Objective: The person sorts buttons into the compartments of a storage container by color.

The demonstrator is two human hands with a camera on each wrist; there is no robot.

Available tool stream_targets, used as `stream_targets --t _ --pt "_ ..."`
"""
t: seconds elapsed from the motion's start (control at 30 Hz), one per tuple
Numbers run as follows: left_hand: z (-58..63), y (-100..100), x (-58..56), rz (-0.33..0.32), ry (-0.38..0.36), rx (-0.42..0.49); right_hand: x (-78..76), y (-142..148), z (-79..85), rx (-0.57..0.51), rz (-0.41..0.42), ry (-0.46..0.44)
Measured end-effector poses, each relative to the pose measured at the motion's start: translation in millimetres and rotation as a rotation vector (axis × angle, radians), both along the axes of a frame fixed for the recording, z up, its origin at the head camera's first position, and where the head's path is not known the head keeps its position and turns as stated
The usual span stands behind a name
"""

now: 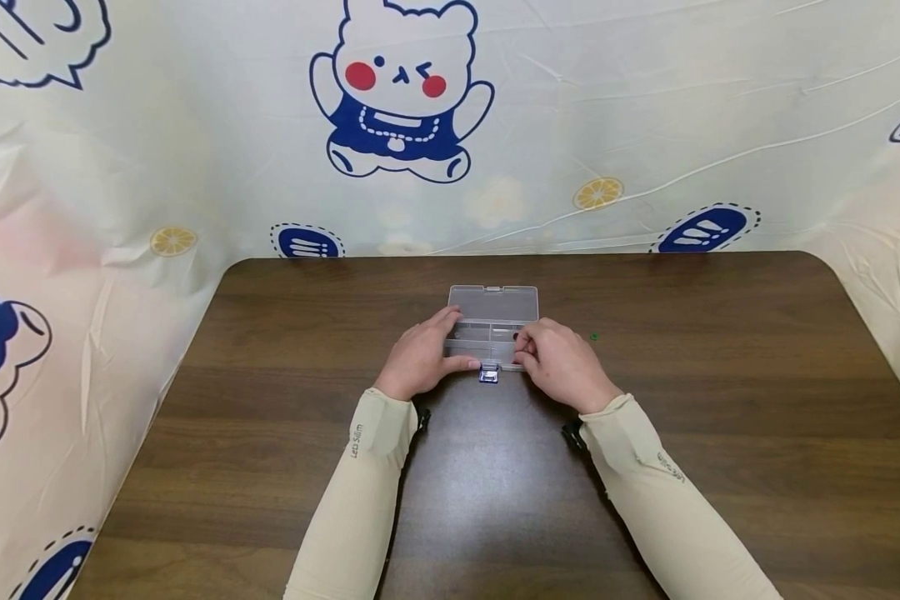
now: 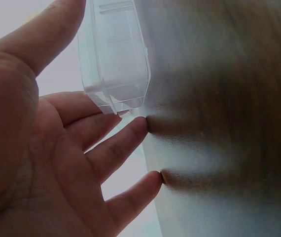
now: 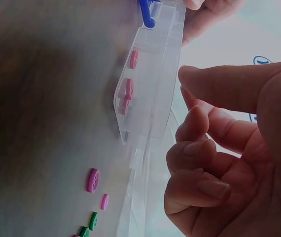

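Note:
A clear plastic compartment box (image 1: 468, 350) lies on the table with its lid (image 1: 493, 304) raised toward the back and a blue clasp (image 1: 488, 374) at the front. My left hand (image 1: 418, 354) grips its left end, thumb along the front and fingers on the far side. Over the right end is my right hand (image 1: 562, 362), fingers curled, thumb and index tips close together. A dark spot shows by those fingertips; whether they pinch anything is hidden. Through the front wall in the right wrist view, several pink buttons (image 3: 129, 89) are visible inside.
A small green button (image 1: 594, 336) lies on the table right of the right hand. The right wrist view shows a purple button (image 3: 93, 180), a small pink button (image 3: 105, 202) and green buttons (image 3: 93, 221) beside the box. A printed curtain (image 1: 645, 100) hangs behind the table.

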State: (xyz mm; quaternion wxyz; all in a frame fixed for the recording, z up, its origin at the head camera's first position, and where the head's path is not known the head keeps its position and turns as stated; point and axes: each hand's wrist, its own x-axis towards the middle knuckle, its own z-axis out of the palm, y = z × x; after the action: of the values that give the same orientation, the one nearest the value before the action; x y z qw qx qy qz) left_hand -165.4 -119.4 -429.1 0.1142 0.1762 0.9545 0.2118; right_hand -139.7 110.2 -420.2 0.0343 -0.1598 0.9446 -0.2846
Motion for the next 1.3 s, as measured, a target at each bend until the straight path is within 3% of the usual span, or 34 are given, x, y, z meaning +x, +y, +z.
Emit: stream_targets --t 1.3 --pt "2.4 1 0.0 0.009 -0.029 -0.004 -15.6 42 -1.1 -0.054 -0.104 0.015"
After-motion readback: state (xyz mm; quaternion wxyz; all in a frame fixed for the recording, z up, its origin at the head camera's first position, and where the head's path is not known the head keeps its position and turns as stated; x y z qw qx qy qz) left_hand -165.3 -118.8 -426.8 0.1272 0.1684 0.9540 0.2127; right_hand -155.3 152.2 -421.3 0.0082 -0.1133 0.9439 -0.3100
